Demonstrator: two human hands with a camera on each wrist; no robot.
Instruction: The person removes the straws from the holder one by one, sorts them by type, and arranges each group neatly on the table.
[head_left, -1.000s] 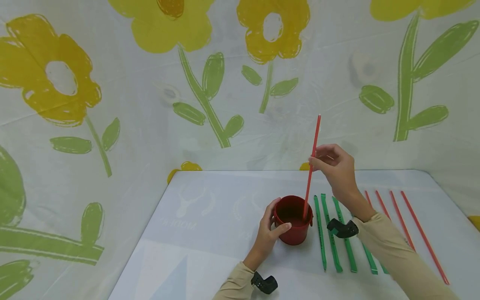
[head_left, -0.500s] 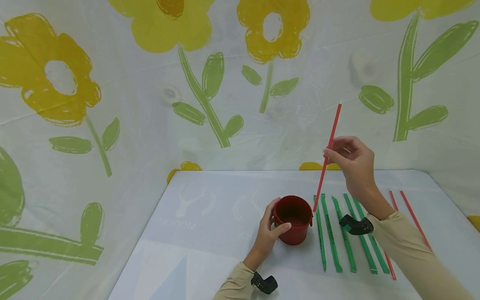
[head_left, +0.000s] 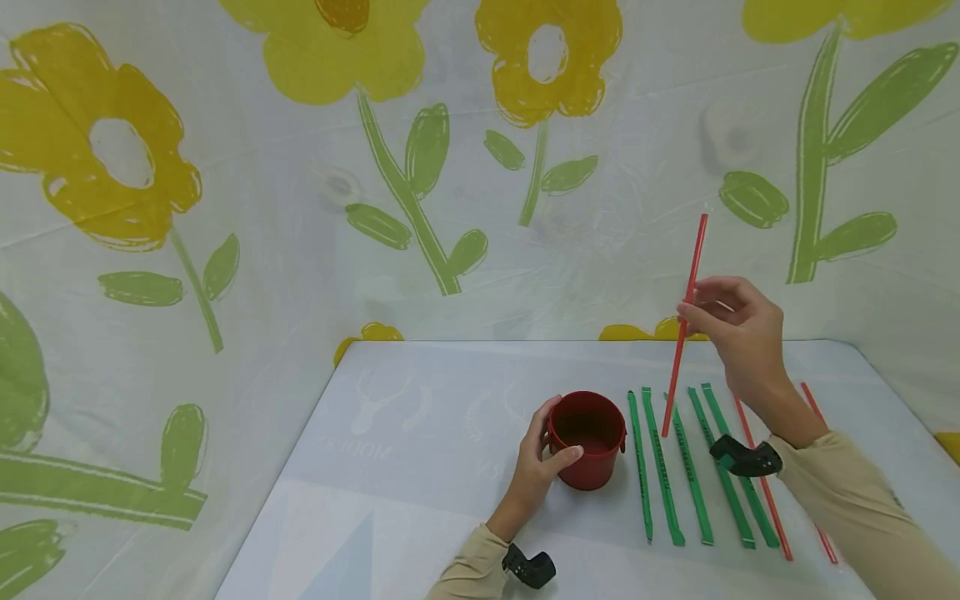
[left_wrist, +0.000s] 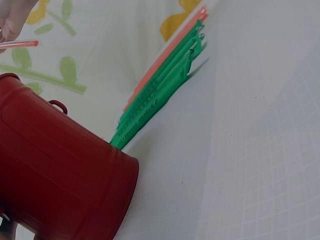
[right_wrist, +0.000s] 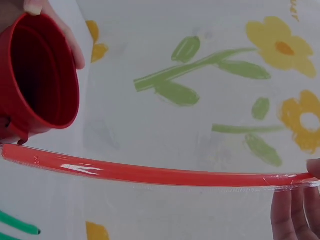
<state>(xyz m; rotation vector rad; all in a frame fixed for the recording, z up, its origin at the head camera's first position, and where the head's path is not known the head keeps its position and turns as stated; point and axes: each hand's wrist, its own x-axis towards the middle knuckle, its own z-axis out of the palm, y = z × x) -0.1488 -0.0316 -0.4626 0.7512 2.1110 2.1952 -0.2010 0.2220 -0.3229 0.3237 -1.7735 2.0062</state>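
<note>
My left hand (head_left: 534, 467) grips a small dark red bucket (head_left: 588, 473) standing on the table, thumb over the near rim and fingers round its left side. No straws show inside it in the head view. Between thumb and fingertips, my right hand (head_left: 738, 329) pinches a red straw (right_wrist: 150, 176) in a clear wrapper. The straw stands steeply, leaning right at its top, its lower end over the green ones. Several green-wrapped straws (head_left: 692, 483) lie in a row right of the bucket. Red straws (head_left: 776, 517) lie beyond them, partly hidden by my right arm.
The pale table (head_left: 360, 508) ends at a back edge against a hanging cloth (head_left: 637, 167) printed with yellow flowers. Black wrist cameras (head_left: 529, 567) sit on both arms. The bucket has a small handle loop (left_wrist: 59, 106) at its side.
My right hand has moved right with the red straw. Its lower end, inside the bucket a second ago, is now outside, over the green straws. My left hand and the bucket stay put.
</note>
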